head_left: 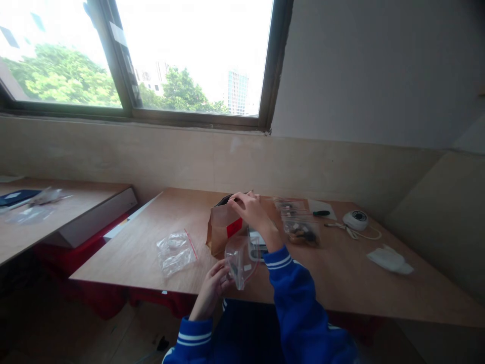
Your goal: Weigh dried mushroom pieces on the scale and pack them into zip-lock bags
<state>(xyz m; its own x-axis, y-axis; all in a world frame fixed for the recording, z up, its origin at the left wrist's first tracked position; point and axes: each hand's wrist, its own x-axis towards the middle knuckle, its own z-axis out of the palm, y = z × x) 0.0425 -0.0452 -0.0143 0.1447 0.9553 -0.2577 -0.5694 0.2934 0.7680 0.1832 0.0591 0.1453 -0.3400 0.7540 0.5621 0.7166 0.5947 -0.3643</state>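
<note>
My left hand [215, 284] pinches a clear zip bag [238, 260] close to the table's front edge; a small white label and something dark show through the plastic. At the mouth of a brown paper bag [219, 231] with a red patch, my right hand [248, 206] has its fingers bent over the rim. Its fingertips are partly hidden there. The paper bag stands upright, its dark inside just visible at the top. Behind the zip bag and my right wrist, a pale flat device [257, 241] is partly covered.
Left on the wooden table [132, 247] lies a clear bag with a red seal [177, 253]. To the right are filled zip bags [301, 230], a dark-handled tool [321, 213] on white paper, a white dome camera [355, 220] with cable, and a white pouch [390, 260].
</note>
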